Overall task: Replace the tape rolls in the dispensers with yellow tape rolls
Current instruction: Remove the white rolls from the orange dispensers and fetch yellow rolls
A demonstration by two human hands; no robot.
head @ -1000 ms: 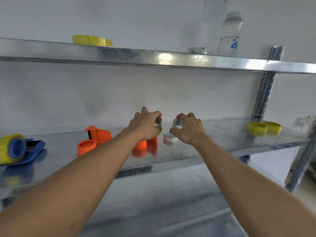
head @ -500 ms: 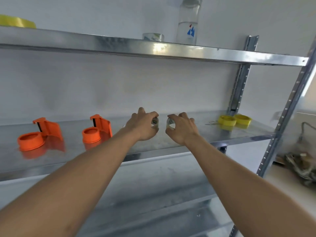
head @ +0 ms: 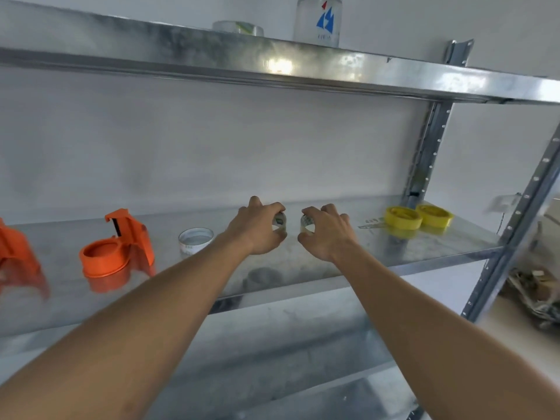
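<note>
My left hand (head: 257,230) grips a small clear tape roll (head: 279,223) above the middle shelf (head: 303,268). Close beside it, my right hand (head: 327,234) grips a second clear tape roll (head: 305,224); the two rolls are apart by a narrow gap. An orange dispenser (head: 116,253) stands on the shelf to the left with no roll on its hub, and part of another orange dispenser (head: 15,253) shows at the left edge. A third clear roll (head: 195,239) lies flat between dispenser and hands. Two yellow tape rolls (head: 418,216) lie at the shelf's right end.
The upper shelf (head: 272,62) carries a clear roll (head: 239,27) and a clear bottle (head: 318,19) with a blue logo. Perforated metal uprights (head: 424,159) frame the right side. A lower shelf (head: 272,359) runs beneath my arms. Clutter lies on the floor at far right.
The view has swung right and slightly up: the blue dispenser left the frame and the yellow rolls came nearer. Both hands stayed together holding their clear rolls, now over bare shelf.
</note>
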